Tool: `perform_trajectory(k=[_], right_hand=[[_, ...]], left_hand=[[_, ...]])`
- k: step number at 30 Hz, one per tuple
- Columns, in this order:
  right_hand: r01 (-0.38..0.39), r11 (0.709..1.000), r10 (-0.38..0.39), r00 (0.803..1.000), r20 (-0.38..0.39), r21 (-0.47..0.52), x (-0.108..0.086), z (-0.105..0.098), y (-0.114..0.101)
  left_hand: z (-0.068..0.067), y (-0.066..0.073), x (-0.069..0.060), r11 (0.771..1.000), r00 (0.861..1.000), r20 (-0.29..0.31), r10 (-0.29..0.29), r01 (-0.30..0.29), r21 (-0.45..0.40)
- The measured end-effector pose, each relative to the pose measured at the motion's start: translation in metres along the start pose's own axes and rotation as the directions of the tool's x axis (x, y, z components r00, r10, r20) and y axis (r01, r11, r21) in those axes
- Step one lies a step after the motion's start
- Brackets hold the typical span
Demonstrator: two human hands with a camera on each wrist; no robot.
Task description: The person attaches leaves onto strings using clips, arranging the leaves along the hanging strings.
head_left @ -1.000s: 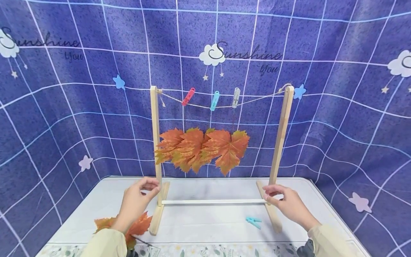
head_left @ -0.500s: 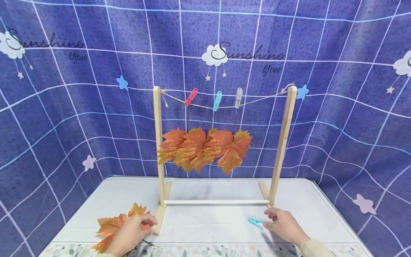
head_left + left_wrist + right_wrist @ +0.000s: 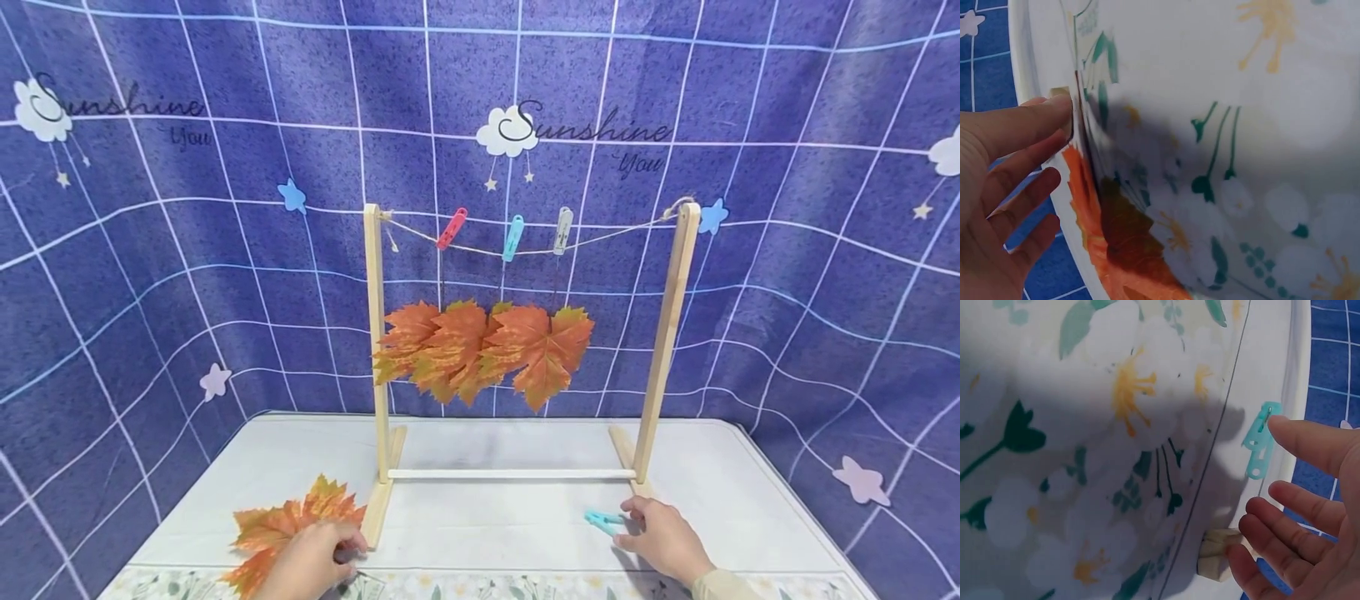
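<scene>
My left hand [image 3: 318,558] is low over an orange maple leaf [image 3: 262,533] on the table at the left. In the left wrist view the thumb and index finger are close together beside the dark leaf stem [image 3: 1080,100]; no grip on it shows. My right hand [image 3: 663,537] is beside a turquoise clothespin [image 3: 603,522] on the table, its fingers apart and the thumb tip near the clothespin. Several similar leaves [image 3: 543,350] hang from a string, below a red clothespin [image 3: 452,229], a blue clothespin [image 3: 513,238] and a grey clothespin [image 3: 562,231].
A wooden frame [image 3: 666,333] with two posts holds the string; a white rod [image 3: 510,474] joins its feet near the tabletop. The white table [image 3: 495,525] has a flowered cloth [image 3: 442,583] along the front. A blue checked curtain [image 3: 750,100] rises behind.
Both hands have come down from beside the frame's posts, the left to the leaf on the table, the right to the loose clothespin. The view has shifted slightly.
</scene>
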State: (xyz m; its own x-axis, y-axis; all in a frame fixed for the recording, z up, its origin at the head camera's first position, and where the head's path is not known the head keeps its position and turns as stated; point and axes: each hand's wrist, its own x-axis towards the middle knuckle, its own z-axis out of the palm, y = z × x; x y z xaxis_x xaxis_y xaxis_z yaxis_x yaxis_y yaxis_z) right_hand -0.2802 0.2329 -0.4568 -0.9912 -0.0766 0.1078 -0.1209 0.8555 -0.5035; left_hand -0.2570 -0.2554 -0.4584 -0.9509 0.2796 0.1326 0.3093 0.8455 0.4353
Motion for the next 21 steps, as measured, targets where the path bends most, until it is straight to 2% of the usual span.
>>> perform_trajectory(k=[8, 10, 16, 21], right_hand=[[-0.014, 0.998, 0.015, 1.0, 0.003, -0.058, 0.0037, 0.0082, -0.0023], [-0.033, 0.997, 0.033, 0.999, -0.003, -0.074, 0.0055, 0.0092, -0.0039], [-0.035, 0.99, 0.036, 0.999, 0.01, -0.137, 0.0062, 0.0099, -0.0029], [-0.032, 0.994, 0.032, 0.999, 0.001, -0.1, 0.0044, 0.0108, -0.0045]], left_hand=[[0.0048, -0.0005, 0.0018, 0.998, 0.997, 0.044, -0.056, 0.057, -0.023], [0.0047, -0.0013, 0.0027, 0.999, 0.997, 0.055, -0.047, 0.048, -0.012], [0.0052, -0.0059, 0.0067, 0.998, 0.996, 0.086, 0.024, -0.029, 0.054], [0.0064, -0.0096, 0.0076, 0.996, 0.994, 0.097, 0.052, -0.059, 0.065]])
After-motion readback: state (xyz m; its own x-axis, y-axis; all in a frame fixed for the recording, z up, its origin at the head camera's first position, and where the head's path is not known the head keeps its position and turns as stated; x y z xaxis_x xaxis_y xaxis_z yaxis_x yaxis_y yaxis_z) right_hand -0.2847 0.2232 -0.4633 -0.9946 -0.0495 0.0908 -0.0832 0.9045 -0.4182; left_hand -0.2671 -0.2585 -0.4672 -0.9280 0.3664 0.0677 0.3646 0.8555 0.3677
